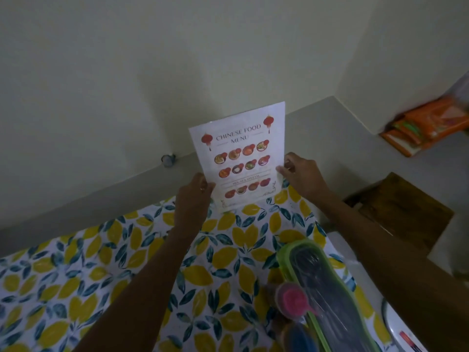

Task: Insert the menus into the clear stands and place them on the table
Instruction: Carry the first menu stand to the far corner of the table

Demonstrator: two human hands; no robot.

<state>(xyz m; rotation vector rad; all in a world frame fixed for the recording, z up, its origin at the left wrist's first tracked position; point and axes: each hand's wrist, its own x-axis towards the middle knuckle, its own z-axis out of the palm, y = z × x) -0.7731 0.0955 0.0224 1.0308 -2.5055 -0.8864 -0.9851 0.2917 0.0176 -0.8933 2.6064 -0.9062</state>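
A white sheet headed "Chinese Food Menu" [241, 153], printed with red lanterns and rows of dishes, stands upright at the far edge of the table. My left hand [194, 199] grips its lower left edge. My right hand [302, 175] pinches its right edge. A clear stand around the sheet is hard to make out; only a faint glossy edge shows near its bottom. The table wears a cloth with yellow lemons and teal leaves [101, 275].
A green-rimmed clear container [322, 288] lies at the near right, with a pink-lidded jar [293, 301] and a blue item [300, 336] beside it. A wooden stool [403, 212] stands to the right. Orange packets [429, 125] lie on the floor by the wall.
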